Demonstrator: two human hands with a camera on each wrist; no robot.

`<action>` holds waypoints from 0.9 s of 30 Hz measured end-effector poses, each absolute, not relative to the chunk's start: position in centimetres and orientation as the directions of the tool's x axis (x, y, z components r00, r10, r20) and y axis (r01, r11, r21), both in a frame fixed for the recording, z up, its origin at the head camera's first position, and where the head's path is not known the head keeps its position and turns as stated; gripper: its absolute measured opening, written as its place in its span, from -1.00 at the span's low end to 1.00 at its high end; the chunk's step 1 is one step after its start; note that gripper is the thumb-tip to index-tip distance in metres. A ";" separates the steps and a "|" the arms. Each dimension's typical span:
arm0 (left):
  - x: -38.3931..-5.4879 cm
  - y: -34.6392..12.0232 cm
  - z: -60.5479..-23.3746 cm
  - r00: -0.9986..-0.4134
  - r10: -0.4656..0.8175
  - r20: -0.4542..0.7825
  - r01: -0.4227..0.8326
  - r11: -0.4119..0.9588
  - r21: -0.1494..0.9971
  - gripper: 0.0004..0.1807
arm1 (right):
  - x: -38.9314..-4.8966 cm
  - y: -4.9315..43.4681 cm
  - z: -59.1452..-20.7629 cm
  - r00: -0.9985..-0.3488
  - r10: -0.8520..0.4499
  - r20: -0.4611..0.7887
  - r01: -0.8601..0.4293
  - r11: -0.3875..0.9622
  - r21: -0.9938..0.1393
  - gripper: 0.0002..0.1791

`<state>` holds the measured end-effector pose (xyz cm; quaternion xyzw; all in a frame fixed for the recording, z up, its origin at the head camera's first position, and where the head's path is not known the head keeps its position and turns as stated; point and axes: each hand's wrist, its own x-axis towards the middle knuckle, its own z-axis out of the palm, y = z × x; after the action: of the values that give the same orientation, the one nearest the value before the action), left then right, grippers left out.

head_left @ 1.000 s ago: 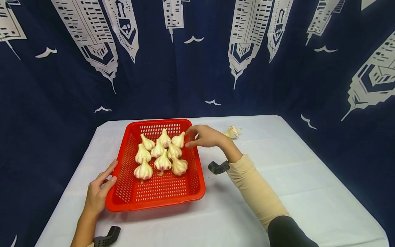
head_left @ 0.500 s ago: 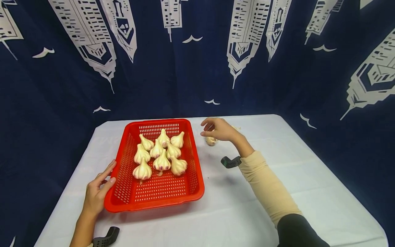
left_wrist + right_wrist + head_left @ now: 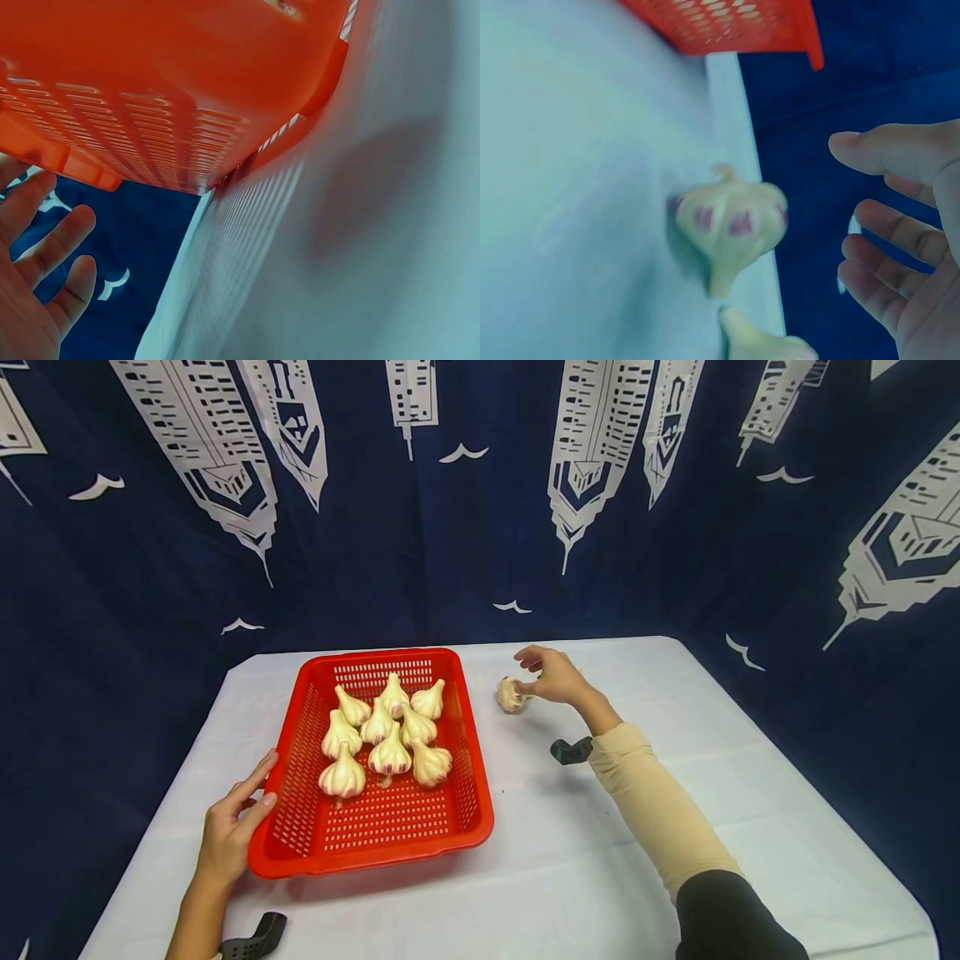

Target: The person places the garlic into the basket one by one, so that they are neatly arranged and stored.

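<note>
In the head view my left hand (image 3: 227, 837) rests against the left rim of a red plastic basket (image 3: 390, 862), thumb and index fingertip touching it. The left wrist view shows its fingers (image 3: 60, 244) extended and spread beside the basket's slotted wall. Several garlic bulbs (image 3: 390, 752) sit grouped inside. My right hand (image 3: 557, 678) hovers right of the basket, thumb and fingers apart, holding nothing. Just by it, a garlic bulb (image 3: 735, 217) with purple marks lies on the table. Another garlic bulb (image 3: 769, 341) shows partly at the bottom of the right wrist view.
A white cloth covers the table (image 3: 675, 777). Behind it hangs a dark blue curtain (image 3: 465, 552) printed with white buildings. Black wrist-worn devices sit at both wrists, the right one (image 3: 572, 750) standing out over the table.
My right hand has moved right, from the basket's right rim to beside the loose garlic bulb, uncovering that bulb. My left hand stays at the left rim. The bulbs inside keep their arrangement.
</note>
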<state>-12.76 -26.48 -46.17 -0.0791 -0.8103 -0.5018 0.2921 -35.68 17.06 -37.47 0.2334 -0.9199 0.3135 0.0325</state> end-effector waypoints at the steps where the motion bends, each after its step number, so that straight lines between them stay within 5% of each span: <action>1: -12.7 -26.5 -46.2 -0.816 -0.166 0.553 0.421 0.483 0.767 -0.47 | -35.9 17.1 -37.7 -0.894 -0.405 0.195 -0.440 0.701 -0.561 -0.41; 13: -12.9 -26.6 -46.3 -0.812 -0.163 0.560 0.428 0.486 0.762 -0.44 | -37.4 17.0 -40.7 -0.909 -0.414 0.052 -0.372 0.748 -0.549 -0.18; 27: -12.8 -26.7 -46.2 -0.817 -0.162 0.554 0.420 0.491 0.763 -0.46 | -37.6 16.7 -42.5 -0.918 -0.396 0.031 -0.346 0.758 -0.554 -0.08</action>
<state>-12.82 -26.75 -46.22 -0.0793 -0.8125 -0.4981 0.2923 -37.62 16.74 -42.50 0.1979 -0.9364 0.2864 -0.0437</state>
